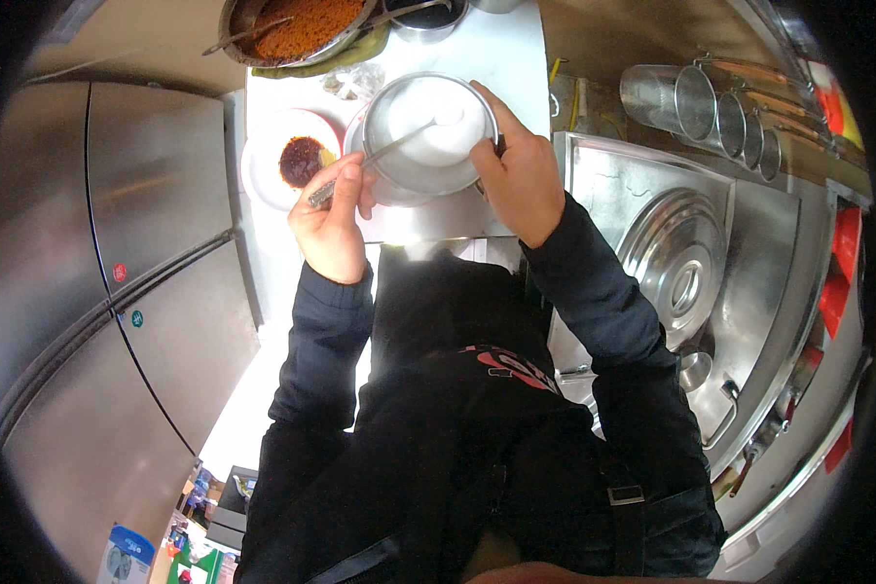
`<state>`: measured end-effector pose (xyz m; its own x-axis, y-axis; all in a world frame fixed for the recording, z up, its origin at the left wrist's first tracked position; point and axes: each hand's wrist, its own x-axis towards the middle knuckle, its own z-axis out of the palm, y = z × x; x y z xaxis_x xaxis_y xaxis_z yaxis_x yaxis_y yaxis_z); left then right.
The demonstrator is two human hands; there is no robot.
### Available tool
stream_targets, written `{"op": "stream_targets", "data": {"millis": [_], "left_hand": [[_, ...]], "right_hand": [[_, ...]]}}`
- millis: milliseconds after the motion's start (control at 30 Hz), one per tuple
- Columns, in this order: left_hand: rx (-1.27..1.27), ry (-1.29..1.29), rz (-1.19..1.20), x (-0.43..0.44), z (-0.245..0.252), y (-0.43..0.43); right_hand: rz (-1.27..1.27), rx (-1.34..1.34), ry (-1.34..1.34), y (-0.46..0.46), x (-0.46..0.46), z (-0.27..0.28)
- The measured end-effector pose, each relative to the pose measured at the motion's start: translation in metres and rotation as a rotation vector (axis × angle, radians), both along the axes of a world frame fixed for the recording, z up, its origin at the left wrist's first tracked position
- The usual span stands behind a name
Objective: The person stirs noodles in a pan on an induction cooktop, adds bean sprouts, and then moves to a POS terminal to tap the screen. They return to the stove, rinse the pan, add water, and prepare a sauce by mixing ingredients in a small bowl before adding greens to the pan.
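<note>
My left hand (336, 212) is closed on the handle of a metal spoon (401, 144), whose bowl rests on white, fine-looking contents in a round metal pot (379, 171). At the pot's right side, my right hand (515, 157) grips its rim and handle and holds it tilted. Beneath the pot shows part of a bowl or plate with a red rim. Just left of the spoon, a white bowl with a red rim (259, 171) holds dark red sauce (301, 162) and a yellow dab (326, 158). A crumpled clear plastic bag (361, 80) lies behind the pot.
A large pan (231, 40) of orange-brown crumbly food, with a spoon in it, stands at the back left on a green cloth (369, 47). Beside it is a metal container (427, 33) with a ladle. Right are a steel lid (671, 263) and hanging strainers (693, 102); left, steel cabinet doors (160, 160).
</note>
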<state>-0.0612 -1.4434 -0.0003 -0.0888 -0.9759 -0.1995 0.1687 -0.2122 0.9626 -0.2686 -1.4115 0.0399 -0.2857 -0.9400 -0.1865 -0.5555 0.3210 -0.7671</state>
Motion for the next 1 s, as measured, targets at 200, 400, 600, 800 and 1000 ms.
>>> {"op": "stream_targets", "data": {"millis": [200, 400, 600, 800, 1000], "left_hand": [[-0.067, -0.115, -0.006, 0.002, 0.007, 0.013], [0.002, -0.05, 0.075, 0.002, 0.01, 0.015], [0.123, 0.131, 0.181, 0.008, 0.013, 0.018], [0.063, 0.023, 0.166, 0.032, 0.001, 0.037], [-0.233, -0.362, -0.072, 0.039, -0.02, 0.046]], "right_hand": [[0.01, 0.012, -0.027, 0.002, -0.001, 0.001], [-0.007, 0.028, -0.052, 0.004, -0.004, -0.002], [-0.032, -0.068, 0.009, 0.002, -0.022, -0.017], [-0.188, -0.162, 0.03, -0.008, -0.06, -0.03], [-0.271, -0.13, 0.009, -0.01, -0.079, -0.032]]}}
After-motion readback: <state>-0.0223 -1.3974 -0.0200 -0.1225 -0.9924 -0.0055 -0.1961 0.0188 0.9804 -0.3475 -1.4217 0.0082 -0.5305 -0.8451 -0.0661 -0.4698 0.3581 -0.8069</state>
